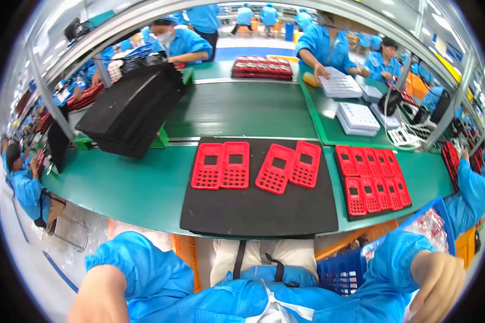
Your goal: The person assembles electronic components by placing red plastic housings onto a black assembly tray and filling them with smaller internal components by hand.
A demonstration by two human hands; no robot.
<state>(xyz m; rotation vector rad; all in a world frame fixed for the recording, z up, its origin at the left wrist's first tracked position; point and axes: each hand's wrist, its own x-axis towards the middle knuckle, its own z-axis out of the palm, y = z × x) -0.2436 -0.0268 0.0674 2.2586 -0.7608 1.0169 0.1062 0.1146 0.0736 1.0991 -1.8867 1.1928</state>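
My left hand [98, 296] hangs at the lower left, off the table, with its fingers cut off by the picture's edge. At the lower right my right hand [439, 282] is beside a blue basket [342, 269] with clear plastic bags [432, 229] at its far end. Its fingers are bent down and close together; whatever they hold is hidden. Before me a black foam sheet [258, 215] carries several red plastic handset shells [235, 166], each with a window and small key holes. A tilted shell [275, 168] overlaps its neighbour [305, 164].
More red shells [364, 161] lie in rows on another black sheet at the right. Stacked black foam sheets [132, 107] lean at the left on the green table [118, 183]. White trays [357, 117] stand far right. Co-workers [186, 46] sit opposite; a blue sleeve [471, 185] is at right.
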